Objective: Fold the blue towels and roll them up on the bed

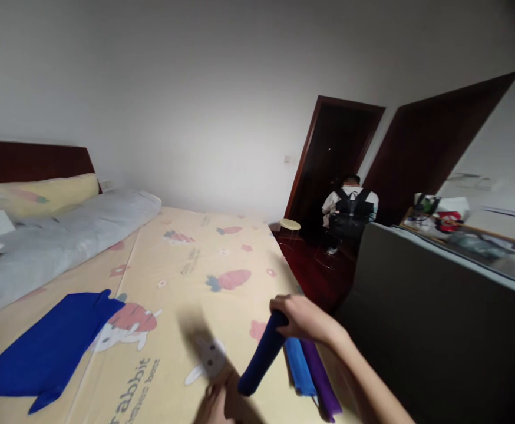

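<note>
My right hand [299, 317] is closed around the upper end of a rolled dark blue cloth [261, 356], which slants down to the left above the bed. My left hand [217, 405] is at the bottom edge, partly cut off, beside the roll's lower end; its fingers look apart and nothing shows in them. Under and beside my right forearm lie a lighter blue roll [300, 368] and a purple roll [322, 383], side by side. A blue T-shirt [49, 347] is spread flat at the left.
The patterned bed sheet [182, 235] has a grey rolled bedding bundle [76, 235] and a yellow pillow [45, 197] at its left. A grey panel [425, 318] borders the right side. Beyond are a stool [290, 224] and a seated person [350, 206] by the doors.
</note>
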A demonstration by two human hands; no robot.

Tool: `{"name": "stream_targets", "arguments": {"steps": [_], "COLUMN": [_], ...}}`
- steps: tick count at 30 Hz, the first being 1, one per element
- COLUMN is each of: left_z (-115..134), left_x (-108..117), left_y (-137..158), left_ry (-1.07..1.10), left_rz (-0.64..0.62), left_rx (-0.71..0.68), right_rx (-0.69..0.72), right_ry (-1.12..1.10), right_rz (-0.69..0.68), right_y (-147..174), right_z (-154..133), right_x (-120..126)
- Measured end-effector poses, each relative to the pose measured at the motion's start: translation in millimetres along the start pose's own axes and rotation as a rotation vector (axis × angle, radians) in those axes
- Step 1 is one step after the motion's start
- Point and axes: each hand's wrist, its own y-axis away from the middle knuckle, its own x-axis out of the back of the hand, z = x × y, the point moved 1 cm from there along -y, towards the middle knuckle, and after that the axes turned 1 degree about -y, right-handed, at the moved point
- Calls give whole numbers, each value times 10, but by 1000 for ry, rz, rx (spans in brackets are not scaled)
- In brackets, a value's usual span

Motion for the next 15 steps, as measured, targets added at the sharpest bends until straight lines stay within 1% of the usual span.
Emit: {"name": "stream_targets", "arguments": {"steps": [2,3,5,7,9,10,11,12,13,15], "left_z": [-4,-5,-10,-27,-53,-67,-81,-95,-108,-133], "left_x": [-4,-4,1,7,5,-1,-10,-22,-36,-67], "left_y": [-5,-6,-6,-3,-5,-8,-15,-23,-32,-51], "left_ry": [8,20,42,57,60,57,53,50,48,49], "left_rz": [-18,-27,-23,8,31,34,33,31,26,19], "left_rx": [84,102,74,34,6,-1,-4,-4,1,11], "right_rx": [-91,-139,-233,-313,-397,-448,-504,-567,-638,-796], "right_ry": [33,53,95,134,176,203,230,251,265,216], "right_rz": [-14,-15,15,77,144,185,230,279,331,397], "right_y": [15,15,14,33,101,161,241,342,462,743], "right_z": [293,436,693,897,1042,1090,1121,1133,1125,1050], "right_x": [200,287,423,484,420,325,178,-23,-277,-925]}}
